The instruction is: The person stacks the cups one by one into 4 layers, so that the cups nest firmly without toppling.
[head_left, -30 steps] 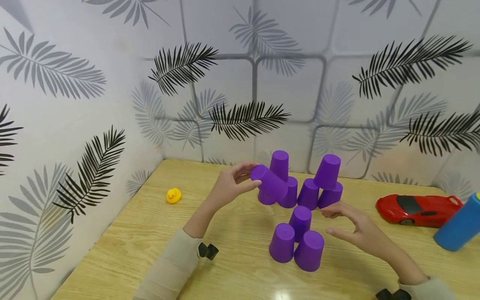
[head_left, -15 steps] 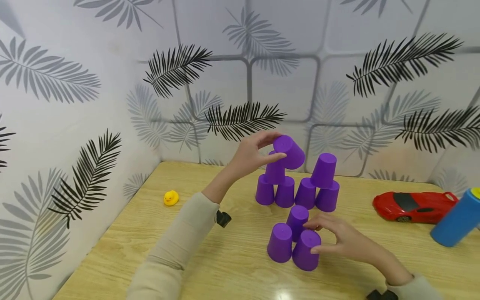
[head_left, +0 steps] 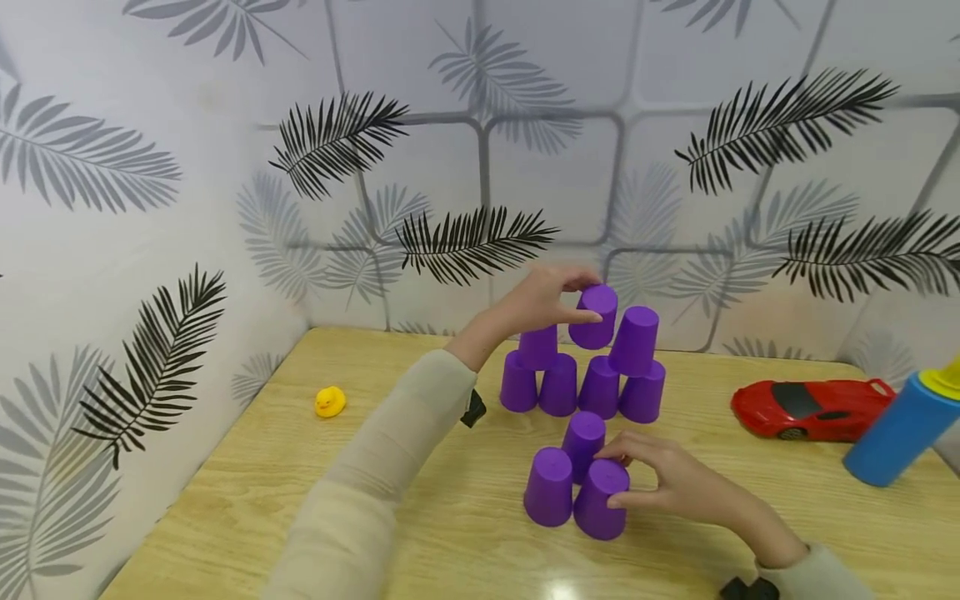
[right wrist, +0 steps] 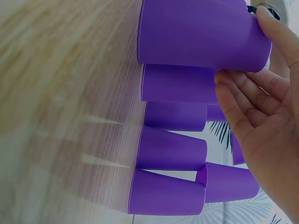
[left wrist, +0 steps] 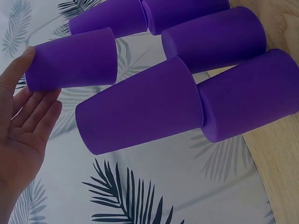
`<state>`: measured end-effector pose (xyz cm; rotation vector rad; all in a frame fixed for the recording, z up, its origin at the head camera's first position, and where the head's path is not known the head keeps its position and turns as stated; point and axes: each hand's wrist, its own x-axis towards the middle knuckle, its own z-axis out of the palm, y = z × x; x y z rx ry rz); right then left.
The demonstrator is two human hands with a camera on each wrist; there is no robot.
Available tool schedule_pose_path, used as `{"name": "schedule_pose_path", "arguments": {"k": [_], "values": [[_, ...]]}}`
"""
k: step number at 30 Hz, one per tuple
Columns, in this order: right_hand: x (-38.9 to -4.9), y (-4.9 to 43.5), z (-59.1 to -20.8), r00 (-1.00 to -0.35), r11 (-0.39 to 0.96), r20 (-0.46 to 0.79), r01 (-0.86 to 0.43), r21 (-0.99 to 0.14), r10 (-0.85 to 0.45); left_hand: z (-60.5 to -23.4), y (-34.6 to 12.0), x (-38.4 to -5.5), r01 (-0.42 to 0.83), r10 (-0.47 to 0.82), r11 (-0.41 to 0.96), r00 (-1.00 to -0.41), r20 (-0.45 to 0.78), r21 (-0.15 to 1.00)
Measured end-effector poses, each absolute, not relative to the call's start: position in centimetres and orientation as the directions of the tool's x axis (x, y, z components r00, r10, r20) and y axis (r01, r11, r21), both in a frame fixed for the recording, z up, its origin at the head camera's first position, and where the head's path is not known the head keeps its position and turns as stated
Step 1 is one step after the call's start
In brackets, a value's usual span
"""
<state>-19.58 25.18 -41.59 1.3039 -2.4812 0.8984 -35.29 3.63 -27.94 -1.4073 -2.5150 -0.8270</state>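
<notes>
My left hand [head_left: 542,300] pinches an upside-down purple cup [head_left: 592,327] by its base end. That cup hangs between two second-tier cups, the left one [head_left: 537,348] and the right one [head_left: 635,343]. Beneath these, a bottom row of several upside-down purple cups [head_left: 519,383] stands on the table. In the left wrist view the held cup [left wrist: 74,60] is apart from the second-tier cup [left wrist: 140,107]. My right hand [head_left: 667,479] grips the nearest front cup [head_left: 598,508] near its base, thumb on one side and fingers on the other. Two more cups stand close beside it, one left [head_left: 548,492], one behind [head_left: 584,437].
On the wooden table [head_left: 450,542], a yellow toy duck [head_left: 330,402] sits at the left. A red toy car [head_left: 810,408] and a blue bottle with a yellow top [head_left: 892,433] stand at the right. A leaf-patterned wall [head_left: 420,183] rises behind.
My left hand has raised its cup from in front of the left stack, over it, and across to the gap between the second-tier cups. My right hand has moved left and taken hold of a front cup.
</notes>
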Motion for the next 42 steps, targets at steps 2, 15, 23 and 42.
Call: {"name": "schedule_pose_path", "arguments": {"k": [2, 15, 23, 42], "values": [[-19.6, 25.1, -41.6, -0.599, 0.434, 0.424, -0.794, -0.425, -0.679, -28.1, 3.9, -35.4, 0.817, 0.764, 0.43, -0.556, 0.328, 0.384], [-19.6, 25.3, -41.7, -0.612, 0.443, 0.407, -0.782, -0.438, -0.678, -29.3, 5.2, -35.8, 0.827, 0.817, 0.469, -0.54, 0.202, 0.311], [-19.5, 25.3, -41.6, -0.615, 0.444, 0.391, -0.777, -0.446, -0.685, -29.6, 5.2, -36.0, 0.828, 0.815, 0.453, -0.535, 0.223, 0.331], [-19.5, 25.3, -41.3, -0.612, 0.432, 0.373, -0.774, -0.464, -0.697, -29.7, 4.7, -36.9, 0.779, 0.793, 0.519, -0.593, 0.141, 0.352]]}}
